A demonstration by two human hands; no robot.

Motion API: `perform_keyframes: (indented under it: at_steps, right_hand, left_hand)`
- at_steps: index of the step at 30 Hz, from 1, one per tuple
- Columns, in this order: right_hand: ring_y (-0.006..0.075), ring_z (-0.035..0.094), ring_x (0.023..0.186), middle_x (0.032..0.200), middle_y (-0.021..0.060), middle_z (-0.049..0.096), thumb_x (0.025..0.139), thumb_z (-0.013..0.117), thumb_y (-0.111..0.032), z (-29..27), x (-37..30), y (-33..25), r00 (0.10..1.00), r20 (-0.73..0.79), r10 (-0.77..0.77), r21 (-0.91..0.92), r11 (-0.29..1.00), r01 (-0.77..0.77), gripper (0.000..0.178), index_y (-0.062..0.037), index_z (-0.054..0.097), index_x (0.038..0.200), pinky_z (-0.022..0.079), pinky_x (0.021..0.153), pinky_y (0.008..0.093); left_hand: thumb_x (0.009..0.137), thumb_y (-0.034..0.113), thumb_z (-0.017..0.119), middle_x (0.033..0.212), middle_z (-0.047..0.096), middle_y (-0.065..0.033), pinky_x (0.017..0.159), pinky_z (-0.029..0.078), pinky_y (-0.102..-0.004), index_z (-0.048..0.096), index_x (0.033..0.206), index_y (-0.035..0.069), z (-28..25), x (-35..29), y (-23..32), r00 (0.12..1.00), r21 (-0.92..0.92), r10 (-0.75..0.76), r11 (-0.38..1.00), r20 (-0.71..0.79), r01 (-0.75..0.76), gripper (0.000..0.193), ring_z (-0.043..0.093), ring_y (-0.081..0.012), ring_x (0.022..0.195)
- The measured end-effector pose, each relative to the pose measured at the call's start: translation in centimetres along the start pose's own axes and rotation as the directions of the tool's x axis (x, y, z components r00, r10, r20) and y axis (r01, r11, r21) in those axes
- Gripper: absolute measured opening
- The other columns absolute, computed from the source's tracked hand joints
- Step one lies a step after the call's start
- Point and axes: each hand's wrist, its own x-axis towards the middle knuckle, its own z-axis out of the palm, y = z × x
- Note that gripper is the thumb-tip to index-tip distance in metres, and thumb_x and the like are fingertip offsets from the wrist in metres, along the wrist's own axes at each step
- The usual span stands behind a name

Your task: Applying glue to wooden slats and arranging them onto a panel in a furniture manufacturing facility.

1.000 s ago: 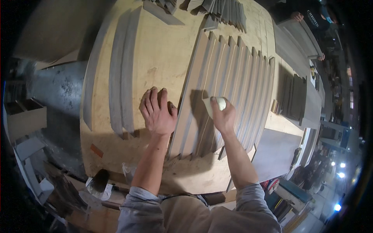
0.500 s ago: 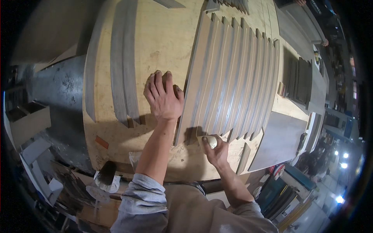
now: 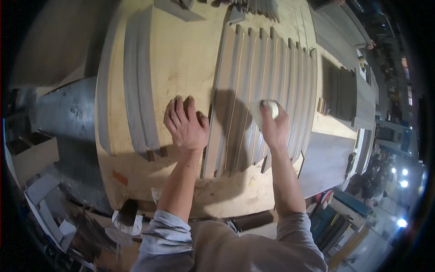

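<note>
Several long strips (image 3: 222,131) lie side by side on a pale plywood table (image 3: 181,59), grey-brown with bluish bands between them. Thin light lines run along many of them. My right hand (image 3: 276,129) is closed around a whitish squeeze bottle (image 3: 273,109), held over the middle of the row; its tip is hard to make out. With fingers spread, my left hand (image 3: 188,131) rests on the table against the row's left edge and holds nothing.
Loose grey strips (image 3: 136,86) lie on the left of the table, with an orange piece (image 3: 120,177) nearer me. Dark boards (image 3: 342,95) are stacked on the right, beyond a flat grey panel (image 3: 327,154). Another person's hand (image 3: 371,44) grips a board at far right.
My right hand has moved away from me and slightly right with the bottle, from the strips' near ends to over their middle. My left hand stays beside the row.
</note>
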Motion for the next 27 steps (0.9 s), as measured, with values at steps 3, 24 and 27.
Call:
perform_keyframes:
  at_steps: [3, 24, 27]
  right_hand:
    - [0.0134, 0.059, 0.068, 0.072, 0.0076, 0.066, 0.097, 0.067, -0.031, 2.2, 6.0, -1.5, 0.999, -0.026, -0.037, -0.068, 0.997, 0.035, 0.031, 0.0003, 0.07, 0.095, 0.049, 0.064, 0.0326]
    - [0.0189, 0.069, 0.085, 0.09, 0.0132, 0.074, 0.092, 0.071, -0.034, 9.7, 19.3, -4.6, 0.98, -0.092, -0.178, -0.161, 0.974, 0.162, 0.04, 0.0044, 0.072, 0.103, 0.052, 0.08, 0.0356]
    - [0.0189, 0.067, 0.079, 0.083, 0.0136, 0.072, 0.093, 0.07, -0.034, 8.5, 16.0, -4.4, 0.992, -0.05, -0.115, -0.042, 0.993, 0.113, 0.039, 0.005, 0.072, 0.1, 0.052, 0.074, 0.0367]
  left_hand:
    - [0.088, 0.022, 0.059, 0.146, 0.041, -0.022, 0.116, 0.024, -0.0561, 0.05, 0.14, 0.003, -0.2, 0.0, -0.1, 1.0, -0.019, -0.001, 1.0, -0.019, 0.001, 0.055, 0.035, -0.0389, 0.14]
    - [0.083, 0.027, 0.07, 0.15, 0.038, -0.0198, 0.119, 0.021, -0.0558, 0.046, 0.143, 0.006, -1.4, 0.8, -0.5, 0.984, -0.093, -0.073, 0.992, 0.164, 0.089, 0.068, 0.032, -0.0382, 0.143]
    - [0.085, 0.023, 0.064, 0.147, 0.042, -0.0202, 0.116, 0.025, -0.0565, 0.05, 0.139, 0.005, -0.6, 0.8, -0.2, 1.0, -0.052, -0.015, 0.999, 0.017, 0.015, 0.059, 0.036, -0.0387, 0.14]
